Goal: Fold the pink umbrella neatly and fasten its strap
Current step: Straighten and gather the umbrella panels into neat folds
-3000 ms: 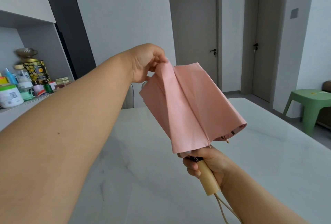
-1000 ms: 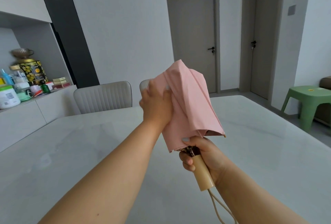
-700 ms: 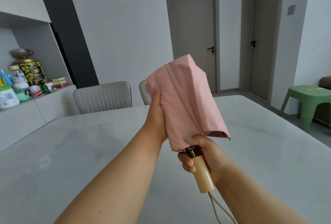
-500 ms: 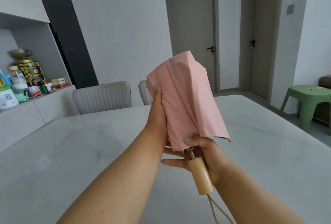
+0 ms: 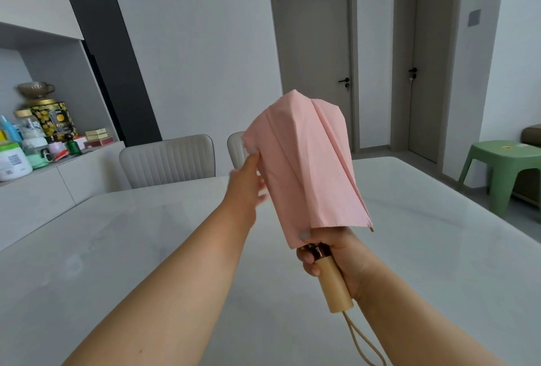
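Umbrella above the table; chairs behind; stool right; jars, seemingly, far left

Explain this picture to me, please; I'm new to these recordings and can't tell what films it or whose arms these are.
There is no machine here. A person wears a wide-angle camera on the head, looking forward and down, so the two bare arms entering from below are the wearer's own.

The right hand grips the pink umbrella where the canopy meets the pale wooden handle, thumb pressed on the cloth. A cord loop hangs from the handle's end. The left hand reaches to the canopy's left edge, fingers straight against the cloth, smoothing its folds. The canopy is gathered but loose; no fastened strap shows.

Below is a pale table, with chairs behind it. Jars and tins stand on a side counter; a green stool is at the right.
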The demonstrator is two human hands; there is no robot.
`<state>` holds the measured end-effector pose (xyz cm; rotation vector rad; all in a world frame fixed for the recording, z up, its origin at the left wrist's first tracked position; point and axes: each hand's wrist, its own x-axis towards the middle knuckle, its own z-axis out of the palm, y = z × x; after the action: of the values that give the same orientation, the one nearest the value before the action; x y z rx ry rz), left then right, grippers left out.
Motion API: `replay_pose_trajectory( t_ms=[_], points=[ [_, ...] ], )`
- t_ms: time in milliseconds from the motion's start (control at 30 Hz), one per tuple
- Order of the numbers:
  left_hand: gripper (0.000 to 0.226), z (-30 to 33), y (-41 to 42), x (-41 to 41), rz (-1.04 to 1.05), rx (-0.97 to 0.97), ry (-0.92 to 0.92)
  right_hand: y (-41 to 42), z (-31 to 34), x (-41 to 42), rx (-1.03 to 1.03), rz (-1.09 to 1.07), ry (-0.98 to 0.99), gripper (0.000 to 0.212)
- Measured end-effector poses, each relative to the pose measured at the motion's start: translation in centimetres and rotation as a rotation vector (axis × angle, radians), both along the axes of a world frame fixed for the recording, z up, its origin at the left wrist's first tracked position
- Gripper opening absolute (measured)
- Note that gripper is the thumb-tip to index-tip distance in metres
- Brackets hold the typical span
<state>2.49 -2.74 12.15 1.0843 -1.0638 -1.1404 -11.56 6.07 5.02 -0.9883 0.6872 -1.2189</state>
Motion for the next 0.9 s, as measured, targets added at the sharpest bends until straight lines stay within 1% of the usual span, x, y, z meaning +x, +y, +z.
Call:
replay_pose_trajectory(
  t_ms=[67, 100, 167, 200, 233, 267, 300, 367, 400, 467, 533, 633, 667, 700, 767, 800, 833, 900],
  points=[
    [0.031, 2.0, -0.4, 0.7, 0.246, -0.201, -0.170, -0.2, -0.1, 0.0, 0.012, -0.038, -0.006, 0.024],
    [0.030, 3.4, -0.5, 0.9, 0.319, -0.316, -0.274, -0.2, -0.2, 0.0, 0.017, -0.046, 0.011, 0.023],
    [0.029, 6.5, 0.2, 0.7, 0.346, -0.526, -0.466, -0.2, -0.3, 0.1, 0.030, -0.041, 0.069, 0.016],
    [0.033, 7.9, 0.5, 0.3, 0.320, -0.611, -0.568, -0.2, -0.3, 0.1, 0.036, -0.033, 0.093, 0.013],
    [0.039, 9.2, 0.9, -0.2, 0.290, -0.651, -0.675, -0.1, -0.4, 0.2, 0.038, -0.027, 0.117, 0.010],
    [0.045, 10.2, 1.1, -0.7, 0.259, -0.627, -0.778, 0.0, -0.3, 0.3, 0.037, -0.023, 0.141, 0.007],
    [0.053, 10.9, 1.3, -1.0, 0.222, -0.558, -0.870, 0.1, -0.3, 0.4, 0.035, -0.019, 0.161, 0.005],
    [0.063, 11.7, 1.3, -1.2, 0.119, -0.340, -0.975, 0.2, -0.3, 0.5, 0.033, -0.012, 0.168, 0.004],
    [0.070, 11.8, 1.1, -1.1, 0.072, -0.261, -0.994, 0.2, -0.4, 0.6, 0.038, -0.008, 0.159, 0.004],
    [0.076, 11.9, 1.1, -0.9, -0.040, -0.218, -0.970, 0.0, -0.6, 0.6, 0.053, 0.002, 0.143, 0.006],
    [0.066, 12.4, 1.2, -0.6, -0.168, -0.211, -0.810, -0.1, -0.8, 0.5, 0.071, 0.011, 0.103, 0.008],
    [0.066, 13.6, 1.5, 0.5, -0.310, -0.134, -0.550, -0.3, -0.9, 0.2, 0.098, 0.017, 0.032, 0.007],
    [0.065, 13.9, 1.2, 0.8, -0.319, -0.135, -0.508, -0.4, -1.0, 0.2, 0.098, 0.015, 0.035, 0.011],
    [0.063, 14.1, 1.1, 1.0, -0.305, -0.148, -0.538, -0.5, -0.9, 0.2, 0.094, 0.012, 0.043, 0.016],
    [0.051, 14.1, 1.2, 0.9, -0.224, -0.174, -0.753, -0.6, -1.0, 0.2, 0.091, 0.008, 0.043, 0.032],
    [0.044, 13.9, 1.4, 0.7, -0.197, -0.180, -0.829, -0.7, -1.0, 0.1, 0.095, 0.007, 0.042, 0.035],
    [0.038, 13.7, 1.4, 0.6, -0.194, -0.176, -0.837, -0.7, -1.0, 0.2, 0.099, 0.007, 0.044, 0.031],
    [0.038, 13.6, 1.5, 0.7, -0.252, -0.154, -0.731, -0.6, -1.1, 0.2, 0.102, 0.003, 0.050, 0.014]
  ],
)
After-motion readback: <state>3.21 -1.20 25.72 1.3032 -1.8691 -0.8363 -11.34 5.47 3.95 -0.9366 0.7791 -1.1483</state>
